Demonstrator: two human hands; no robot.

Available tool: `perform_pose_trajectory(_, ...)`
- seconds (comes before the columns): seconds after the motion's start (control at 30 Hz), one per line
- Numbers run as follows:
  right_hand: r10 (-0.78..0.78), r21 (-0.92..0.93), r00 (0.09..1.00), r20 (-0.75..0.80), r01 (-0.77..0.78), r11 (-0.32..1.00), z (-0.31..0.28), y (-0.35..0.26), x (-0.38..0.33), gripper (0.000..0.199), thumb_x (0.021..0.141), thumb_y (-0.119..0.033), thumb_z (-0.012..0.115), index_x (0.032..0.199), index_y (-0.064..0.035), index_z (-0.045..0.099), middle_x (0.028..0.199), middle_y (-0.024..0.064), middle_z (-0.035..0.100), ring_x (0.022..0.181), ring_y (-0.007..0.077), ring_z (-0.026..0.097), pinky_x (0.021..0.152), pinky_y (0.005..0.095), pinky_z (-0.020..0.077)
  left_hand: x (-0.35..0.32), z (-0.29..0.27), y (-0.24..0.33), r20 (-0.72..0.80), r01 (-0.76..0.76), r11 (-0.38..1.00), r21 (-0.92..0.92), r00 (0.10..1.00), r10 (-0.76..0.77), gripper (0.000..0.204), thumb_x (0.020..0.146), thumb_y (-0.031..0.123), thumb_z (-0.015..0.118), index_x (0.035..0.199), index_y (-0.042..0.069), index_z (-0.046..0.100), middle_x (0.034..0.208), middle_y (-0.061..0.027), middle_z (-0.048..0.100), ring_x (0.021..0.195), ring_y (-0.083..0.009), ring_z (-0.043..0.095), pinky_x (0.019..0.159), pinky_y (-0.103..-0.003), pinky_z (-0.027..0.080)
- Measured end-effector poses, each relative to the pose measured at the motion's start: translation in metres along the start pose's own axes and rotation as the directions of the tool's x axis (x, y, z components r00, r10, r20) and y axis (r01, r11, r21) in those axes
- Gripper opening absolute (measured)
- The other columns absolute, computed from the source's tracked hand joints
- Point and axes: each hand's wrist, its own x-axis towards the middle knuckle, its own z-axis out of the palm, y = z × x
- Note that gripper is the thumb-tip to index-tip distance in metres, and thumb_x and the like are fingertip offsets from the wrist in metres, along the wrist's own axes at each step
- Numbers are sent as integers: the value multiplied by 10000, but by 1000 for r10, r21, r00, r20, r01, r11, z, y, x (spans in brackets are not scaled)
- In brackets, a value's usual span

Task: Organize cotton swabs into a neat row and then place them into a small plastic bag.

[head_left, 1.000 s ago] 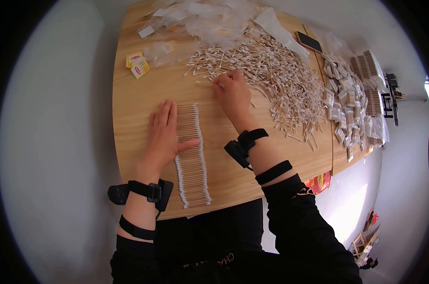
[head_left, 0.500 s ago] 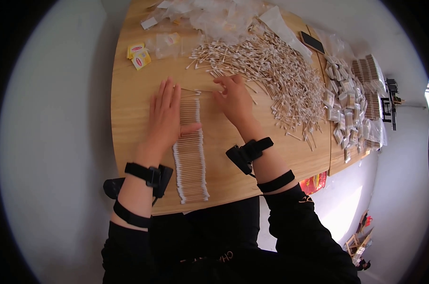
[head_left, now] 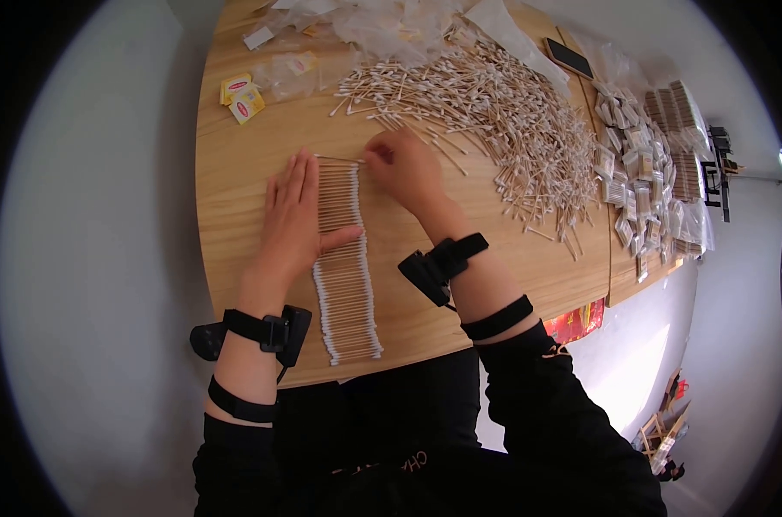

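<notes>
A long row of cotton swabs (head_left: 348, 302) lies side by side on the wooden table, its white tips forming two fairly even edges. Along its left edge rests my left hand (head_left: 289, 215), fingers stretched out and the thumb laid across the swabs. At the far end of the row, a single cotton swab (head_left: 335, 158) lies slightly slanted. My right hand (head_left: 411, 172) is closed in a pinch at that swab's right tip; the fingertips are partly hidden. Beyond my right hand spreads a big loose heap of cotton swabs (head_left: 512, 121).
Crumpled clear plastic bags (head_left: 382, 30) lie at the far edge, with yellow-and-white cards (head_left: 243, 96) to their left. A phone (head_left: 569, 57) sits at the far right. Small packs of swabs (head_left: 637, 172) and stacked bundles (head_left: 674, 129) cover the side table.
My right hand has moved left to the row's far end with a swab. That swab now lies closer to the row. My left hand keeps its place beside the row.
</notes>
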Motion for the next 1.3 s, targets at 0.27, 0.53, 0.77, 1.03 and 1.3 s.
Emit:
perform_pose_trajectory(0.27, 89, -104, 963, -254, -119, 987, 0, 14, -5, 144, 774, -157, 683, 910, -125, 649, 927, 74, 574, 751, 286, 617, 650, 395, 501, -5, 8, -12, -167, -73, 994, -85, 984, 58, 1100, 690, 571, 710, 1442, -54, 205, 1507, -235, 212, 1424, -346, 148, 1149, -486, 138)
perform_pose_trajectory(0.53, -23, -66, 992, -123, 15, 998, 11, -1, 9, 84, 782, -131, 670, 864, -116, 683, 877, 60, 582, 738, 257, 620, 656, 374, 499, 11, 5, -8, -27, -23, 998, 51, 999, 24, 1083, 703, 574, 709, 1432, -62, 223, 1514, -239, 170, 1428, -346, 127, 1150, -480, 135)
perform_pose_trajectory(0.77, -19, 291, 984, -177, 71, 954, 28, -6, 5, 188, 889, -167, 563, 1019, -68, 656, 988, 116, 549, 928, 232, 562, 796, 336, 463, 12, 4, -13, -120, -7, 999, -34, 993, 3, 1103, 675, 537, 749, 1435, -53, 210, 1515, -222, 181, 1430, -341, 125, 1145, -506, 134)
perform_pose_trajectory(1.03, 79, 616, 986, -149, 30, 787, 54, -31, -1, 414, 1004, -317, 342, 1235, -8, 492, 1175, 169, 472, 1143, 291, 441, 1019, 356, 319, 5, 9, -15, -107, -19, 997, -76, 994, 10, 1138, 672, 567, 735, 1454, -39, 170, 1525, -222, 152, 1434, -341, 105, 1140, -531, 111)
perform_pose_trajectory(1.3, 180, 699, 965, -188, 2, 715, 59, -26, -6, 438, 1014, -313, 321, 1258, 25, 455, 1187, 152, 476, 1156, 256, 436, 1022, 346, 312, 3, 4, -10, -50, 214, 960, 182, 977, -208, 1208, 660, 689, 649, 1466, -41, 125, 1545, -207, 101, 1447, -321, 37, 1129, -572, 52)
